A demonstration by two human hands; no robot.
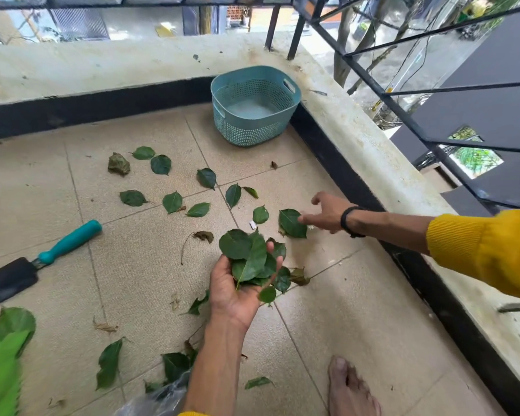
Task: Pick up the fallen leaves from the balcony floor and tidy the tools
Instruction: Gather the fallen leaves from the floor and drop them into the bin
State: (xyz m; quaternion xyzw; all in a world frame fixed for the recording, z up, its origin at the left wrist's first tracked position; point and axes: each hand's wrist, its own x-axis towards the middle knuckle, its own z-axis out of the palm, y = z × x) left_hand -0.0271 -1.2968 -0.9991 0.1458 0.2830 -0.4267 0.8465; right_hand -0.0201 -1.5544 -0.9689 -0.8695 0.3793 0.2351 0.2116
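Note:
Several green leaves (172, 202) lie scattered over the beige balcony tiles, with a few dry brown ones (118, 164) among them. My left hand (231, 292) is palm up at the centre and holds a bunch of green leaves (251, 258), fingers curled round them. My right hand (327, 213) reaches in from the right, low over the floor. Its fingertips touch the edge of one large leaf (291, 224) and its thumb is lifted apart. A trowel (42, 259) with a teal handle and a black blade lies on the floor at the left.
An empty teal perforated basket (254, 132) stands in the far corner against the low wall (370, 163). A black railing (403, 112) runs above the wall. My bare foot (350, 388) is at the bottom, with clear plastic (162, 397) and a bright green object (0, 376) at the lower left.

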